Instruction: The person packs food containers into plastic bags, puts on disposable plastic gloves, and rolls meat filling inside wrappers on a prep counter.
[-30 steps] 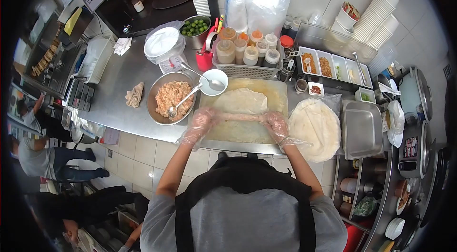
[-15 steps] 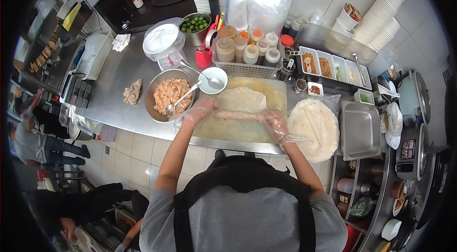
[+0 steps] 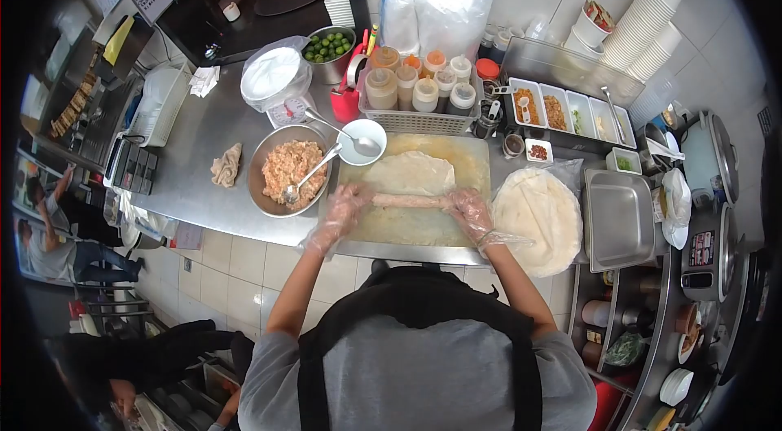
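Note:
A thin roll of filled wrapper (image 3: pixel 410 201) lies across the near part of the sheet on the yellowish board (image 3: pixel 399 229). At its left end is my left hand (image 3: pixel 349 204), in a clear plastic glove, fingers curled round the end. My right hand (image 3: pixel 471 211), gloved too, has its fingers closed on the right end. Just beyond the roll, a pale flat wrapper sheet (image 3: pixel 415 172) is spread on the board. To the right sits a stack of round wrappers (image 3: pixel 538 223). A metal bowl of pinkish filling (image 3: pixel 292 170) with a spoon stands to the left.
A white bowl (image 3: pixel 362 142) with a spoon is behind my left hand. Sauce bottles fill a basket (image 3: pixel 419 121) at the back. Topping trays (image 3: pixel 556 113) and an empty metal pan (image 3: pixel 619 219) are on the right. A crumpled cloth (image 3: pixel 226 165) lies left. Other people stand at far left.
My left hand has shifted slightly down and left, turning at the wrist around the roll's left end. My right hand has hardly moved. The view has shifted slightly.

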Available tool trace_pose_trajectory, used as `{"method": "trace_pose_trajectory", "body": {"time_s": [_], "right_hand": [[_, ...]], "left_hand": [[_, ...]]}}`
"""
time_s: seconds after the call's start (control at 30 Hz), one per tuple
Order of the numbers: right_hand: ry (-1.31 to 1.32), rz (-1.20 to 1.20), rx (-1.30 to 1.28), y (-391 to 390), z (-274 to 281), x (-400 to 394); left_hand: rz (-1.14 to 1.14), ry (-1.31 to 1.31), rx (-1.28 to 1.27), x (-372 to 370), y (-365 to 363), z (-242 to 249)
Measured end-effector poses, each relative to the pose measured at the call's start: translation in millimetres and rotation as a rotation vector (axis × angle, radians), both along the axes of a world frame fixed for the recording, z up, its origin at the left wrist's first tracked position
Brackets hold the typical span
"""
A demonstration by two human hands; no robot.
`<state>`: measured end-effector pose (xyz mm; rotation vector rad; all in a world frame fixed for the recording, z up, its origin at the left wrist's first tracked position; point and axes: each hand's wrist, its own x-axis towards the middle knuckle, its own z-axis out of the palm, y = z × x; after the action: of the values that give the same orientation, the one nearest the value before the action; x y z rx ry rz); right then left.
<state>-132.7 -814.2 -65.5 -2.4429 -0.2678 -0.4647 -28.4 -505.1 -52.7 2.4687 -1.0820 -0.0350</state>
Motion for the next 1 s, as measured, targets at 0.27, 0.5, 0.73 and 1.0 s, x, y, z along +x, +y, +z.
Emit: {"method": "trace_pose_trajectory", "body": {"time_s": [0.27,0.5,0.73,1.0], "right_hand": [[-0.027,0.029,0.016,-1,0,-1],[0.086,0.09,-0.146,21,37,15],[0.093,0.292,-0.255,102,3,59],[0.628,0.425,0.519,95,4,84]], "left_hand": [[0.083,-0.113,0.249,-29,-3,-6],[0.127,-0.122,0.283,-29,-7,12],[0.405,0.505,-0.405,-59,-2,13],[0.494,1.295,-1.416,-57,-34,-6]]}}
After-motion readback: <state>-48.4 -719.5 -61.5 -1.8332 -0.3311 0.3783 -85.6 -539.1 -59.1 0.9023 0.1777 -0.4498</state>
